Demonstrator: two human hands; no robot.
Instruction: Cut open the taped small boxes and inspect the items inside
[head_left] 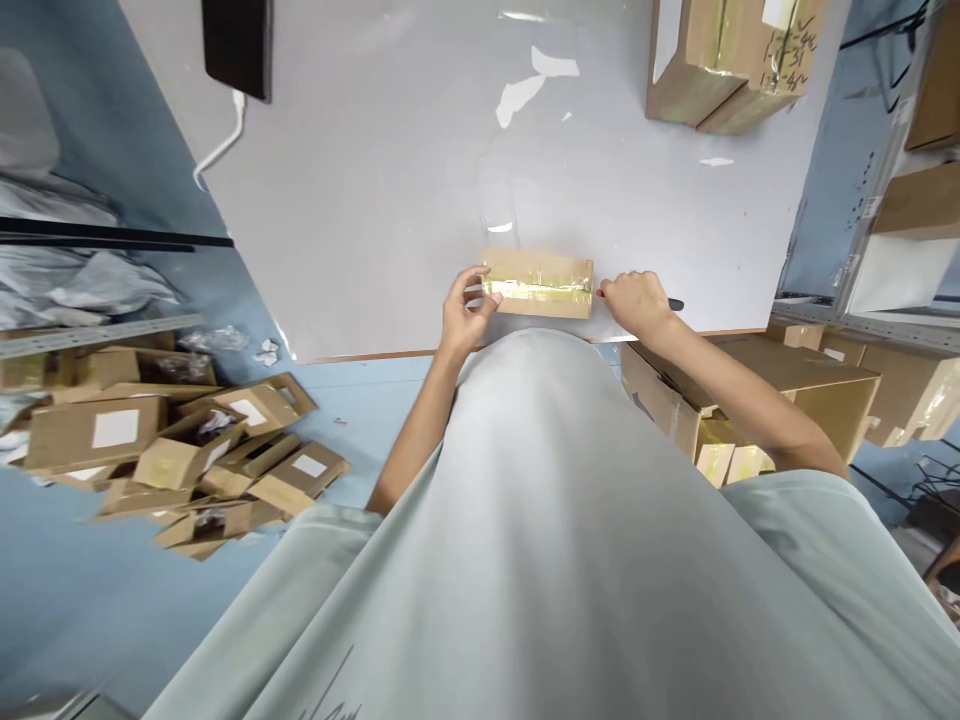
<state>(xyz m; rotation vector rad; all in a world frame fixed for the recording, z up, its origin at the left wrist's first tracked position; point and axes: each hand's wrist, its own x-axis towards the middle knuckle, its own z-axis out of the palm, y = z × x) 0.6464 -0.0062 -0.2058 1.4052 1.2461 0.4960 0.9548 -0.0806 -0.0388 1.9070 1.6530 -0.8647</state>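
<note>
A small, long cardboard box [541,306] lies on the grey-white table [360,230] near its front edge, with shiny yellowish tape running along its top. My left hand [466,312] grips the left end of this box, fingers at the far side and thumb on the near part. Just off the box's right end, my right hand [636,302] is closed around a slim box cutter [676,304]. Its red front pokes out toward the box and its black end sticks out on the right. Most of the cutter is hidden in the fist, and I cannot see its blade.
Taped cardboard boxes [727,75] stand at the table's far right. A black device [237,45] with a white cable [225,148] lies far left. White scraps [525,90] are on the tabletop. Opened cartons [225,450] pile on the floor left; a large carton [795,385] stands right.
</note>
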